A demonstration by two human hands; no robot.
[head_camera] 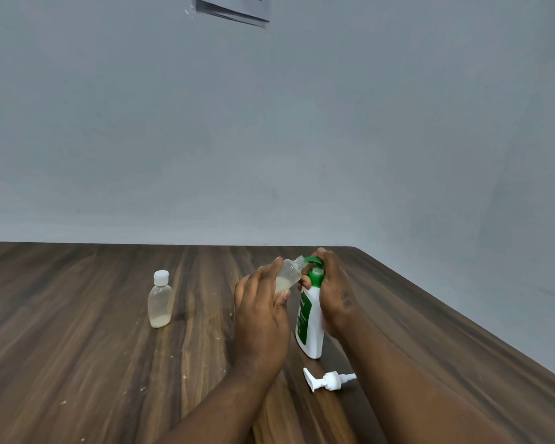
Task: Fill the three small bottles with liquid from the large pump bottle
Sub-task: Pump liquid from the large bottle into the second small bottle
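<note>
My left hand [261, 310] grips a small clear bottle [290, 272], uncapped, tilted with its neck toward the pump nozzle; pale liquid lies in its lower part. My right hand [332, 288] is wrapped around the top of the large white pump bottle [311, 328], fingers over its green pump head [314, 267]. The large bottle stands on the wooden table [77, 363]. A second small clear bottle [160, 301] with a white cap stands upright to the left, a little pale liquid at its bottom. A third small bottle is not visible.
A loose white pump head [329, 379] lies on the table just in front of the large bottle. The table's right edge [462, 318] runs diagonally close to my right arm. A grey wall stands behind, with a paper [234, 8] fixed high up.
</note>
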